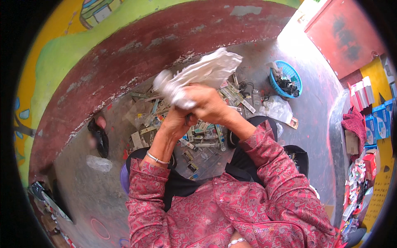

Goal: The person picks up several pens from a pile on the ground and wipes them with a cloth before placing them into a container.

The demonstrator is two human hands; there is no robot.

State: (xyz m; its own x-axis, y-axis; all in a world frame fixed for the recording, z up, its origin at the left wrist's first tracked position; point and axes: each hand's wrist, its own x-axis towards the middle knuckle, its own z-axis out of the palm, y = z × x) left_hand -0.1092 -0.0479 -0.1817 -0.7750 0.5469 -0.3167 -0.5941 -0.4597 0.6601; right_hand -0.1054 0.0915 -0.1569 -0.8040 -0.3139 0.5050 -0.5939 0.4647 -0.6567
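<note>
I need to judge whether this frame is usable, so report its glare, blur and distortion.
Head view: strong fisheye, black corners, and the red wall base bends into an arc. Glare washes out the floor at upper right near the blue basket. The crumpled white wrapping held by the left hand and right hand looks overexposed and slightly soft. The litter of small packets stays fairly sharp.
</note>
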